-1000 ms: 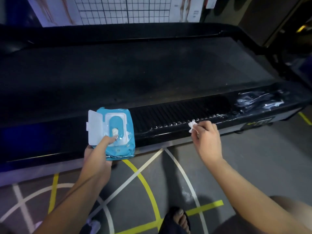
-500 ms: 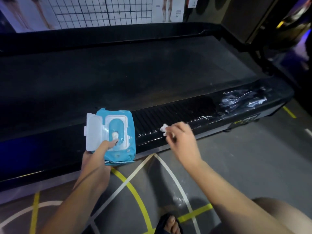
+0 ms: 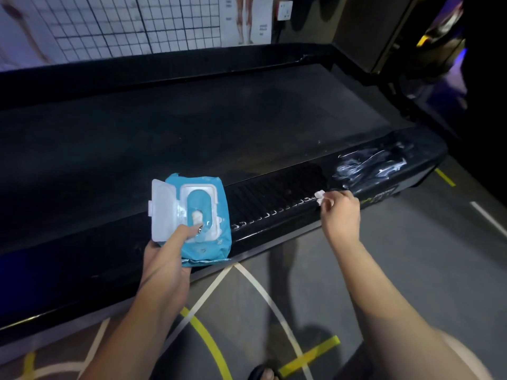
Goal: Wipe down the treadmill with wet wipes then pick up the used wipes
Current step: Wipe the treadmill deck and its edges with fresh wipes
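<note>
- Wiping step under way: a person's right hand pinches a small wadded wet wipe against the ribbed treadmill rail.
- The left hand grips the open blue wipe pack, thumb across its opening.
- Next, likely: draw the wipe along the rail under steady pressure.

left arm, right arm: bare | foot: dark open-toed sandal
</note>
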### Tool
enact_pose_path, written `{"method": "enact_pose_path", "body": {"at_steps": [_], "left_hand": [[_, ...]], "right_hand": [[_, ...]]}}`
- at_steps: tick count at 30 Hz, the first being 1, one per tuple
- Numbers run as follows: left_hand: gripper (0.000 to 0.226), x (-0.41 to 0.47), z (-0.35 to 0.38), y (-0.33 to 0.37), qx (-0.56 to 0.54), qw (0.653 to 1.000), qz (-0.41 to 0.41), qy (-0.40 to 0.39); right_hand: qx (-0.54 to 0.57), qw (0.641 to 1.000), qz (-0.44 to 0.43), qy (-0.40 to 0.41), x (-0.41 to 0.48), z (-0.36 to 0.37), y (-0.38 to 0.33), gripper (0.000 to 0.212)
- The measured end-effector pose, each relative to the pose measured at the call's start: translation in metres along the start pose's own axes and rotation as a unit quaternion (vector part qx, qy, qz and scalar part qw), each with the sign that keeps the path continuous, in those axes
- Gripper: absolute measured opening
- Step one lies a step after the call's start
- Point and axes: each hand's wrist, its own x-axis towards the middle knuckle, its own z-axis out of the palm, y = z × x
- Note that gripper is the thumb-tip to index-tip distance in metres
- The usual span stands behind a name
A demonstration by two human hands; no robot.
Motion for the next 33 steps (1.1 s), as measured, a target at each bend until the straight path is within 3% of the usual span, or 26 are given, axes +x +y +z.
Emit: {"method": "enact_pose_path", "body": {"at_steps": [5,11,21,25,27,33], "left_hand": [[0.046,0.0,0.017,-0.001,-0.001,1.0,-0.006,-0.03],[0.049,0.004,0.032,-0.009,-0.006,0.999,-0.011,-0.053],[0.05,0.011,0.042,-0.007,0.007,0.998,-0.022,-0.052],[0.049,0.013,0.053,-0.014,0.001,0.998,-0.031,-0.059],[0.053,0.014,0.06,-0.019,0.003,0.997,-0.043,-0.059],[0.052,0.015,0.077,-0.018,0.023,0.996,-0.053,-0.071]], "right_hand": [[0.028,0.999,-0.008,0.019,0.01,-0.011,-0.013,0.021],[0.014,0.99,-0.111,-0.09,-0.001,0.008,-0.02,0.018],[0.004,0.999,0.042,0.014,0.034,-0.015,0.009,0.02],[0.022,0.991,-0.113,-0.062,0.016,0.001,-0.018,0.011],[-0.002,0.984,-0.141,-0.108,0.009,0.008,-0.017,0.011],[-0.041,0.999,0.007,-0.015,0.049,-0.02,0.03,0.02]]}}
